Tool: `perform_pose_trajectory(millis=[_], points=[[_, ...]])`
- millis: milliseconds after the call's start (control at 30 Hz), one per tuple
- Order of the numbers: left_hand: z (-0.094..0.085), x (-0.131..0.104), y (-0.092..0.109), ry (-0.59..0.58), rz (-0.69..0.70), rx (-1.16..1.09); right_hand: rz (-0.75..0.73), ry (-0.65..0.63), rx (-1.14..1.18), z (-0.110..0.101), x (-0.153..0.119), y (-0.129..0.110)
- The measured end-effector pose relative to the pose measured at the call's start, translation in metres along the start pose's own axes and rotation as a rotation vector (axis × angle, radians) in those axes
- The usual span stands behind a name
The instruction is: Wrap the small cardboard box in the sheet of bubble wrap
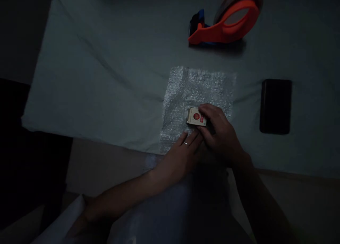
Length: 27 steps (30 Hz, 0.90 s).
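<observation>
A small cream box (196, 116) with a round red emblem and a red label lies on a sheet of bubble wrap (202, 84). My right hand (221, 132) grips the box's right end between thumb and fingers. Just below it, my left hand (183, 153), with a ring on one finger, rests on the lower part of the wrap. Its visible fingers are stretched out and slightly apart, their tips close to the box's lower edge. The left thumb is hidden.
An orange tape dispenser (225, 31) with a roll of tape stands at the back right. A black rectangular object (275, 106) lies right of the wrap. Pale, creased cloth (92, 88) covers the table, whose front edge runs just below the wrap. The light is dim.
</observation>
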<state>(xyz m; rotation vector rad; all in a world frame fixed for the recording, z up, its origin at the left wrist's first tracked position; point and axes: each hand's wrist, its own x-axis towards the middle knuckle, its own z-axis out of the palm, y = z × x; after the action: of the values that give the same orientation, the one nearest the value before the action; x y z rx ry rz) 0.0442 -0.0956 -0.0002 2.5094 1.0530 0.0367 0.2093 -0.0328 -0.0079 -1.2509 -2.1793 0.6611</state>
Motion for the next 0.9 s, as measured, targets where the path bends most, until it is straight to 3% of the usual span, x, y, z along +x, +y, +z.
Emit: perform_pose_trajectory(millis=[133,167,267,333,467,600,733,833,900], points=[[-0.008,0.001,-0.005,0.065,0.018,-0.048,0.017,0.021,-0.02,-0.021,-0.014,-0.006],[-0.012,0.001,-0.007,0.085,0.015,-0.073,-0.004,-0.023,-0.015,-0.028,-0.019,-0.007],[-0.028,0.0,-0.012,0.11,-0.029,-0.118,-0.024,-0.313,-0.042,-0.043,-0.032,-0.007],[-0.04,-0.001,-0.016,0.159,-0.077,-0.096,-0.002,-0.358,-0.075,-0.047,-0.037,-0.004],[-0.058,0.003,-0.033,0.358,-0.199,-0.106,0.059,-0.1,-0.031,-0.046,-0.031,0.0],[-0.059,0.021,-0.057,0.501,-0.246,-0.232,0.185,0.101,0.008,-0.041,-0.013,0.001],[-0.051,0.041,-0.071,0.465,-0.374,-0.56,0.23,0.237,-0.057,-0.031,-0.003,0.006],[-0.047,0.048,-0.071,0.429,-0.48,-0.632,0.116,0.324,-0.232,-0.022,-0.003,0.002],[-0.047,0.05,-0.069,0.422,-0.514,-0.642,-0.021,0.288,-0.305,-0.015,-0.005,-0.005]])
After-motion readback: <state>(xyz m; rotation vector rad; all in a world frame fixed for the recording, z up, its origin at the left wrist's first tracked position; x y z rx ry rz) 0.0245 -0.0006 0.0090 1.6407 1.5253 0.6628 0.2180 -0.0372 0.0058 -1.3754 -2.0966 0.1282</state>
